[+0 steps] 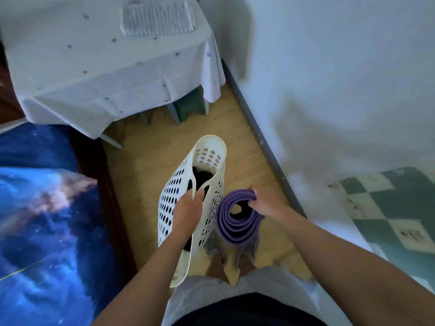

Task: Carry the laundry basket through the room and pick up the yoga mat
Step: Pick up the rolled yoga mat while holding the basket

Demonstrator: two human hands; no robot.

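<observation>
A white plastic laundry basket [179, 184] with round holes hangs tilted on its side in front of my legs, dark cloth showing inside it. My left hand [188, 212] is closed around its handle slot. To its right a rolled purple yoga mat [237, 222] stands on end, its spiral top facing me. My right hand [263, 203] grips the mat's upper right edge, fingers curled into the roll. Basket and mat touch side by side above the wooden floor [146, 175].
A table [94, 67] with a white dotted cloth and a folded striped towel [157, 18] stands ahead, stools beneath it. A bed with a blue galaxy cover [40, 220] lies left. The white wall [329, 78] and grey baseboard run along the right. A green checked cloth [400, 208] lies far right.
</observation>
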